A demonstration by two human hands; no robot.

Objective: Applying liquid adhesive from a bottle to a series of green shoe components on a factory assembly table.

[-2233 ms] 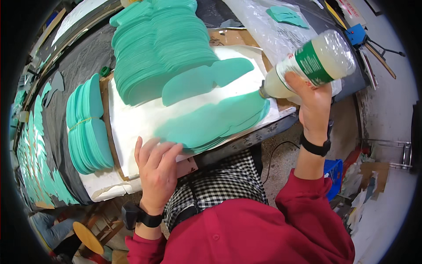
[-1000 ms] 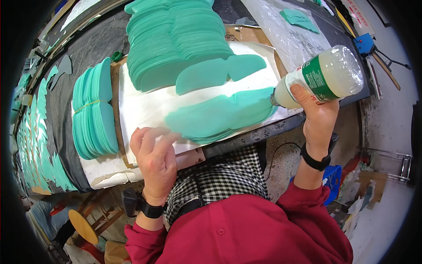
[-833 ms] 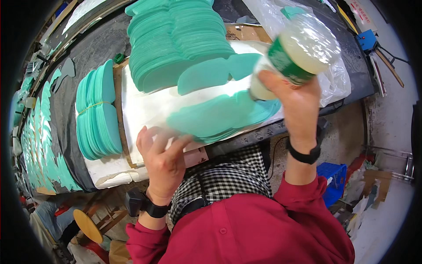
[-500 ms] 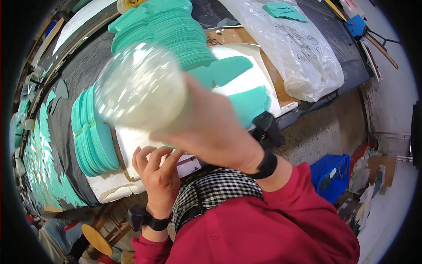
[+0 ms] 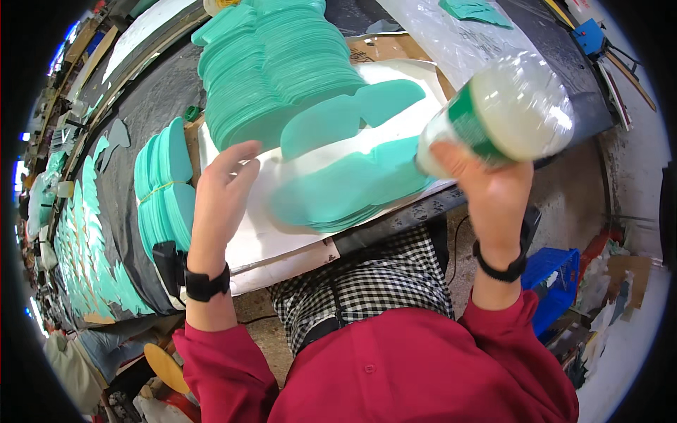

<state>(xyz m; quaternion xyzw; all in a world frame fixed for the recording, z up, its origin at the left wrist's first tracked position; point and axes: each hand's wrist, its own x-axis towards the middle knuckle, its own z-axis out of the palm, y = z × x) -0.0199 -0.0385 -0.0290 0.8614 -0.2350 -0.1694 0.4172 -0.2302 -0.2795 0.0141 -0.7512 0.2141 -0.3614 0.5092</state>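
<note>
Clasping bottle (image 5: 509, 113) in right fingers (image 5: 451, 156), neck-down at green pieces' (image 5: 352, 183) right end, presumably for flow; with left fingers (image 5: 242, 151) half-open, empty.

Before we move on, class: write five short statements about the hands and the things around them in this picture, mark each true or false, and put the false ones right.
1. The right hand holds a bottle. True.
2. The left hand is wrapped around the bottle too. False: it is well away from the bottle, with nothing visible in its grasp.
3. The bottle stands upright. False: it is tilted, its neck end down at the right end of the lower teal sheets.
4. A thin yellowish band crosses the small teal bundle at the left. True.
5. The blue crate sits on the table. False: it is below the table, at the lower right.
</note>
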